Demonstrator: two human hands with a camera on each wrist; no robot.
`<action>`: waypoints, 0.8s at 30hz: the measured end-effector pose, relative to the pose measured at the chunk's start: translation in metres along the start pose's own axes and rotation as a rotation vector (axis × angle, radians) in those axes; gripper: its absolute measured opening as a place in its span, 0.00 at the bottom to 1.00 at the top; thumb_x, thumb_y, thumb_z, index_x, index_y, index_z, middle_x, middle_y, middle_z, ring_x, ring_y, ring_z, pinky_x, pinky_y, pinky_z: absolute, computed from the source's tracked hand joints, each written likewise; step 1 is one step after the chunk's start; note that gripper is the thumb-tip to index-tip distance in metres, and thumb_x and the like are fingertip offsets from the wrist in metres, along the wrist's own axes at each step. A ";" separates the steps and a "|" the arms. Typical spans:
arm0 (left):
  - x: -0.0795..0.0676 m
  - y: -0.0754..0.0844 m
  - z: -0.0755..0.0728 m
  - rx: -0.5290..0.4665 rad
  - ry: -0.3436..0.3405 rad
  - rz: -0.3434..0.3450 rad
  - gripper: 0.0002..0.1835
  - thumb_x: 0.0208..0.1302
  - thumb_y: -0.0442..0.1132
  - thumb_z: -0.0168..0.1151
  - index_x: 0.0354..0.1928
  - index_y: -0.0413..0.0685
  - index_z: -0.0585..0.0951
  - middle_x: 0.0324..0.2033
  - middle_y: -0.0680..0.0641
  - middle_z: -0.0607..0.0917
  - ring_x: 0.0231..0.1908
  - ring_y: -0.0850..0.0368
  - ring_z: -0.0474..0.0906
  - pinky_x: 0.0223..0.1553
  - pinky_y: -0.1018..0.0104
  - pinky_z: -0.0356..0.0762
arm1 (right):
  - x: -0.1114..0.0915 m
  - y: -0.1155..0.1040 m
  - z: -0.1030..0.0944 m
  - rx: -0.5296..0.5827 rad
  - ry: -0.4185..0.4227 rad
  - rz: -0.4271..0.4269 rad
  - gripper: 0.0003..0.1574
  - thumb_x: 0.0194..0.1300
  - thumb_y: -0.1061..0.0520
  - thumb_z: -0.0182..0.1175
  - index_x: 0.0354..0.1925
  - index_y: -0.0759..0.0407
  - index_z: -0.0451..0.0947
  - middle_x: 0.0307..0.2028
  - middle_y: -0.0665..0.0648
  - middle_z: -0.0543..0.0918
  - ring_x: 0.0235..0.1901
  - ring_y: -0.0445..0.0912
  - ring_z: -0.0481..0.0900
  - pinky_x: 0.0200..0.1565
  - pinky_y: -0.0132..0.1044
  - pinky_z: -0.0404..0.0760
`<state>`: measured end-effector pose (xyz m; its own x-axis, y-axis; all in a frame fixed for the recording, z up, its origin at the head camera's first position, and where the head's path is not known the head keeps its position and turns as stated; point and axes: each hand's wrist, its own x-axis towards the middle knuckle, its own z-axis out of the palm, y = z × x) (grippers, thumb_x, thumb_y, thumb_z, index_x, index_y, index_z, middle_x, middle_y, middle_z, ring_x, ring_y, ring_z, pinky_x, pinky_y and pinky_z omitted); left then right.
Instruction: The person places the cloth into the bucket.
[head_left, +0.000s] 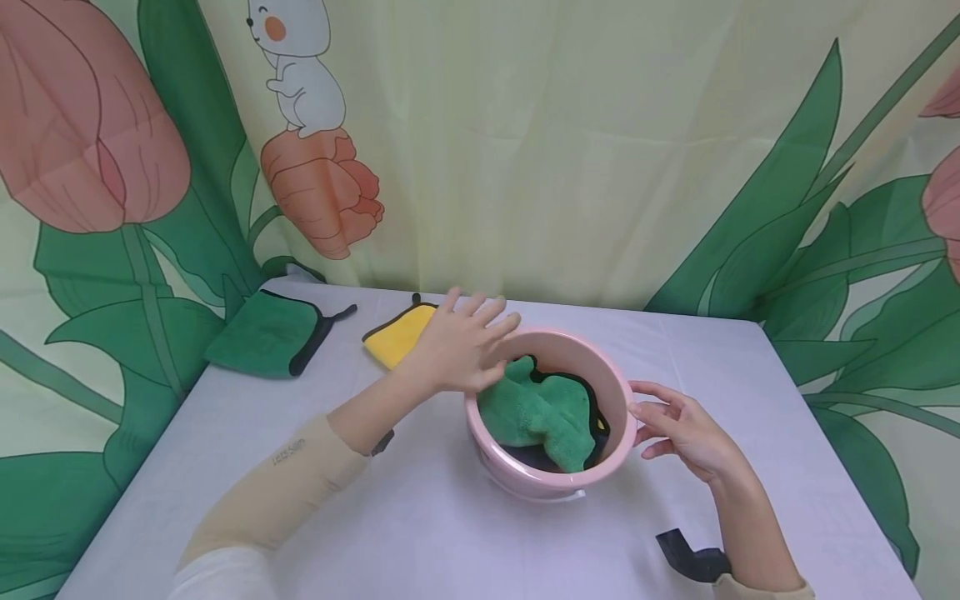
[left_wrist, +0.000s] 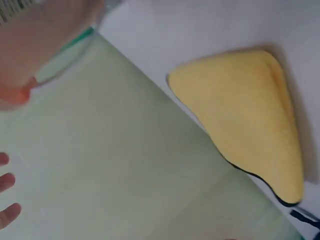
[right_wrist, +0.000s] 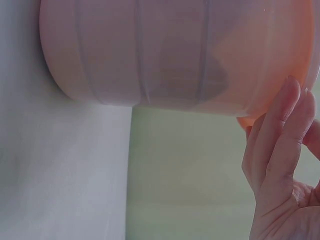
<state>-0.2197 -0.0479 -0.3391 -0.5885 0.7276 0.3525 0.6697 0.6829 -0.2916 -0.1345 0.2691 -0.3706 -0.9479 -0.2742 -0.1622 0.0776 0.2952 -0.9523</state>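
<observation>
A pink bucket (head_left: 510,473) stands upright on the table, with a crumpled green towel (head_left: 536,412) with black edging inside it. Something dark and a bit of yellow show beneath that towel. My left hand (head_left: 468,342) is over the bucket's left rim with its fingers spread and nothing held. At the right side, my right hand (head_left: 686,429) touches the outside of the bucket just under the rim with lightly bent fingers (right_wrist: 277,120). Behind the left hand lies a folded yellow towel (head_left: 393,337), partly hidden by that hand; the left wrist view shows its yellow face (left_wrist: 245,115).
A folded green towel (head_left: 262,333) with a black edge and loop lies at the table's back left. The white tablecloth (head_left: 420,533) spreads around the bucket. A printed curtain (head_left: 555,150) hangs behind the table. Black straps (head_left: 693,558) are on the wrists.
</observation>
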 end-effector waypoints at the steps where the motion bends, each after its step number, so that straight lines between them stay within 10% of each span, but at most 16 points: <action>1: -0.002 -0.005 0.002 0.002 0.016 -0.029 0.28 0.54 0.59 0.47 0.57 0.57 0.69 0.52 0.49 0.72 0.52 0.49 0.66 0.55 0.46 0.60 | 0.000 0.000 0.000 0.002 -0.001 -0.002 0.31 0.68 0.58 0.49 0.63 0.71 0.54 0.34 0.46 0.84 0.28 0.46 0.83 0.26 0.36 0.81; 9: -0.021 -0.042 0.019 -0.031 -0.036 -0.274 0.32 0.54 0.59 0.47 0.61 0.55 0.68 0.58 0.45 0.70 0.59 0.45 0.62 0.58 0.42 0.55 | 0.000 0.001 -0.001 0.009 -0.003 0.000 0.31 0.68 0.58 0.49 0.63 0.71 0.54 0.32 0.47 0.84 0.27 0.46 0.83 0.25 0.36 0.81; 24: -0.062 -0.061 0.084 -0.105 -0.353 -0.413 0.37 0.54 0.60 0.51 0.66 0.54 0.63 0.64 0.42 0.63 0.62 0.42 0.57 0.61 0.39 0.49 | 0.000 -0.001 -0.001 0.005 -0.009 0.002 0.31 0.68 0.58 0.49 0.63 0.71 0.54 0.32 0.48 0.84 0.27 0.46 0.83 0.25 0.36 0.81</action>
<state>-0.2623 -0.1288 -0.4182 -0.9159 0.3904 0.0937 0.3820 0.9192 -0.0955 -0.1347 0.2697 -0.3696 -0.9451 -0.2814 -0.1663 0.0811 0.2909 -0.9533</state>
